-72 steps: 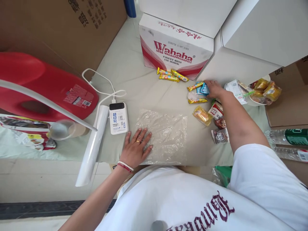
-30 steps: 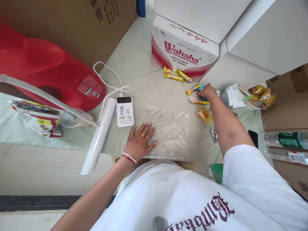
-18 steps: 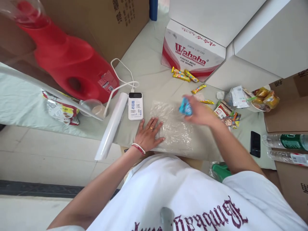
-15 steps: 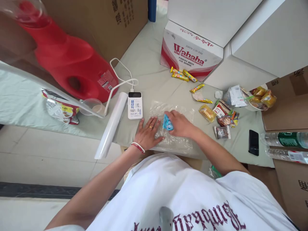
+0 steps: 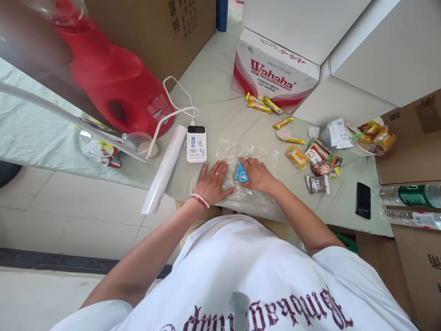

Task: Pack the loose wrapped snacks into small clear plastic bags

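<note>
A sheet of clear plastic film [image 5: 262,158] lies spread on the cloth-covered table in front of me. My left hand [image 5: 212,183] rests flat on the film's left part, fingers spread, with a ring and a bracelet on. Over the middle of the film, my right hand [image 5: 257,174] grips a small blue snack packet [image 5: 241,172] from its right side. The packet is low and looks to be on the film; part of it is hidden under my fingers. Just beyond my left hand lies a white power bank [image 5: 197,145] with a cable plugged in.
Left of the power bank lies a roll of plastic film [image 5: 164,170], near a red jug [image 5: 120,87]. Yellow snack sticks [image 5: 259,106] lie by the Wahaba carton [image 5: 275,73]. To the right are wrapped snacks [image 5: 296,157], a bowl [image 5: 367,148], a phone [image 5: 363,201] and bottles [image 5: 409,195].
My right hand has lowered the blue packet onto the film, and the packet now lies flatter. My left hand keeps its place on the film. The camera view has shifted slightly.
</note>
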Demonstrator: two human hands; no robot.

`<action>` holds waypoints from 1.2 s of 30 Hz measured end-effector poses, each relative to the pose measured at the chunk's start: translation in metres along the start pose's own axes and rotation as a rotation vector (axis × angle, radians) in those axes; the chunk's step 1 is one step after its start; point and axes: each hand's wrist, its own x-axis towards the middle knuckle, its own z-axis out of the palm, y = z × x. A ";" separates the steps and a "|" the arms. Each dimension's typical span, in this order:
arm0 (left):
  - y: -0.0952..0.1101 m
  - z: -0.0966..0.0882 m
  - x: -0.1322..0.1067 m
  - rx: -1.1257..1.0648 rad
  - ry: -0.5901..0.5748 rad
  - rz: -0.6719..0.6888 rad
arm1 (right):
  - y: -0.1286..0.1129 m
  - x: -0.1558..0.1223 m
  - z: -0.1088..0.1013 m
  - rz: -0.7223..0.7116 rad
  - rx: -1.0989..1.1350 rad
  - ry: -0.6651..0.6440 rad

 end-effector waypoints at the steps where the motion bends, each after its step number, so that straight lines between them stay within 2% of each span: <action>1: 0.000 0.000 0.000 0.002 -0.001 -0.005 | -0.002 0.003 0.005 -0.003 -0.005 0.018; 5: 0.001 0.000 0.000 0.005 0.005 -0.012 | 0.006 0.000 0.021 -0.030 0.075 0.134; 10: -0.001 0.003 0.000 -0.006 0.035 -0.001 | 0.025 -0.012 0.029 -0.037 0.164 0.158; 15: -0.005 0.005 -0.002 -0.047 0.088 0.027 | 0.026 -0.018 0.030 -0.054 0.159 0.222; 17: -0.008 0.003 -0.005 -0.080 0.136 0.039 | 0.026 -0.031 0.026 -0.090 0.193 0.293; 19: -0.011 0.000 -0.010 -0.120 0.185 0.049 | 0.025 -0.055 0.025 -0.189 0.244 0.351; 21: -0.013 -0.004 -0.017 -0.150 0.197 0.076 | 0.025 -0.085 0.031 -0.312 0.275 0.340; 24: -0.021 -0.009 -0.028 -0.173 0.095 0.186 | 0.025 -0.121 0.057 -0.356 0.270 0.285; 26: -0.029 -0.012 -0.035 -0.172 -0.011 0.253 | 0.028 -0.132 0.075 -0.283 0.294 0.313; 28: -0.038 -0.015 -0.040 -0.155 -0.090 0.270 | 0.034 -0.133 0.084 -0.215 0.381 0.368; 30: -0.046 -0.020 -0.041 -0.128 -0.124 0.249 | 0.041 -0.128 0.080 -0.182 0.504 0.397; 32: -0.051 -0.025 -0.039 -0.112 -0.112 0.227 | 0.047 -0.119 0.064 -0.164 0.613 0.388; 36: -0.047 -0.027 -0.023 -0.178 0.036 0.164 | 0.059 -0.101 0.023 -0.092 0.708 0.296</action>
